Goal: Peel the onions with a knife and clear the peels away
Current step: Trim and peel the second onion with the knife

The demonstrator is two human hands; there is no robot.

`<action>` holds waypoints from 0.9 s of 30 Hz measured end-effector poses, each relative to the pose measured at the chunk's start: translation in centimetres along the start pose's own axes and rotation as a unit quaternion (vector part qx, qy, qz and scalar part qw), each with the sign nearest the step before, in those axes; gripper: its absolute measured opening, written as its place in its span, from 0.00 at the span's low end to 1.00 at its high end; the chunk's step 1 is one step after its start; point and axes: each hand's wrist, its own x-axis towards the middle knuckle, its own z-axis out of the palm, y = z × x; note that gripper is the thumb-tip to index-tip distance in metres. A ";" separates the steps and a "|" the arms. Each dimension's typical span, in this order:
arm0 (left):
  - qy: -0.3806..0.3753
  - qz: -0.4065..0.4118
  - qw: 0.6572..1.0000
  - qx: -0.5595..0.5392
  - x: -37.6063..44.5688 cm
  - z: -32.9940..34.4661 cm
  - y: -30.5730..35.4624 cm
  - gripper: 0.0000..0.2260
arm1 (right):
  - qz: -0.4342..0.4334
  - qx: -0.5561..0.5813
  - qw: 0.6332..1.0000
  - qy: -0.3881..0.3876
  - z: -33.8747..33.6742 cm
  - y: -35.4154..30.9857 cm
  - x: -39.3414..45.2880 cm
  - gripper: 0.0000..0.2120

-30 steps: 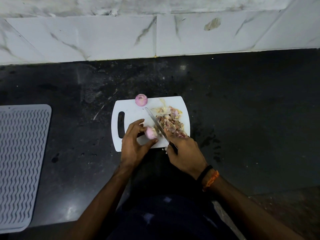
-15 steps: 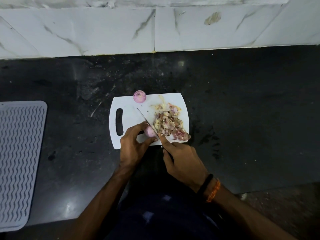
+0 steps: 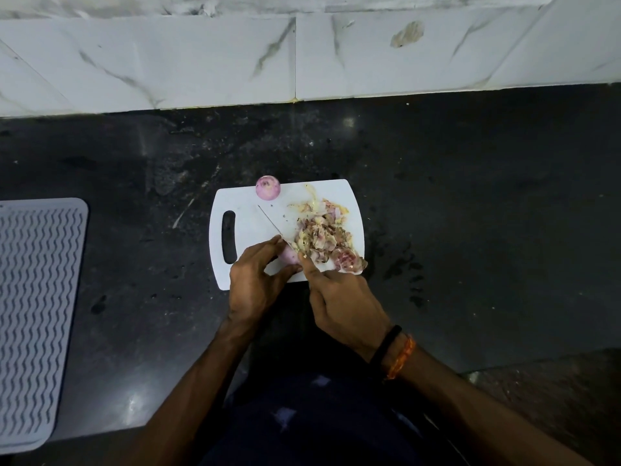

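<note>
A white cutting board (image 3: 247,223) lay on the dark tabletop (image 3: 470,213), its handle slot at the 9 o'clock end. At the board's 6 o'clock edge the left hand (image 3: 255,280) held a small pink onion (image 3: 289,256): the fingers curled over the top of it and the thumb lay beneath, so the grip was closed around the onion. The right hand (image 3: 342,304), at 3 o'clock of the left hand, was wrapped around the handle of a knife (image 3: 272,225); the handle itself was hidden inside this grip. The forefinger extended along the back of the blade. The thin blade ran from the onion toward 10 o'clock across the bare part of the board, its tip near the board's centre.

A heap of onion peels (image 3: 322,235) covered the board's 3 o'clock half and touched the right forefinger. A second onion (image 3: 267,187), peeled and round, sat at the board's 12 o'clock edge, well apart from both hands.

A black band and an orange thread (image 3: 400,361) circled the right wrist. A grey ribbed mat (image 3: 33,314) lay on the tabletop at 9 o'clock, well apart from the board. A wall of white marbled tiles (image 3: 201,62) ran along the tabletop's 12 o'clock side.
</note>
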 end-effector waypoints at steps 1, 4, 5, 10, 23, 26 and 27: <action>-0.003 0.000 1.000 0.002 0.0 0.0 0.0 0.21 | -0.004 -0.013 1.000 -0.007 0.1 -0.1 -0.3 0.28; -0.011 -0.004 1.000 0.004 0.1 0.0 0.1 0.21 | -0.015 -0.033 0.999 -0.014 0.1 0.1 -1.3 0.29; -0.011 -0.005 1.000 0.005 0.1 0.0 0.1 0.21 | -0.015 -0.036 0.999 -0.008 0.2 0.3 -1.1 0.29; -0.007 -0.009 1.000 -0.001 0.6 -0.1 0.6 0.22 | 0.003 -0.027 0.999 0.021 1.4 0.2 0.4 0.28; 0.017 -0.033 0.997 -0.065 0.5 -0.4 1.7 0.14 | -0.014 -0.022 1.000 -0.004 0.4 1.1 -0.4 0.26; 0.020 -0.050 0.995 -0.088 0.5 -0.2 1.8 0.15 | -0.003 0.021 1.000 0.017 0.4 1.3 0.0 0.25; 0.021 -0.051 0.994 -0.092 0.5 -0.2 1.7 0.15 | -0.003 0.023 0.999 0.026 0.6 1.5 0.4 0.24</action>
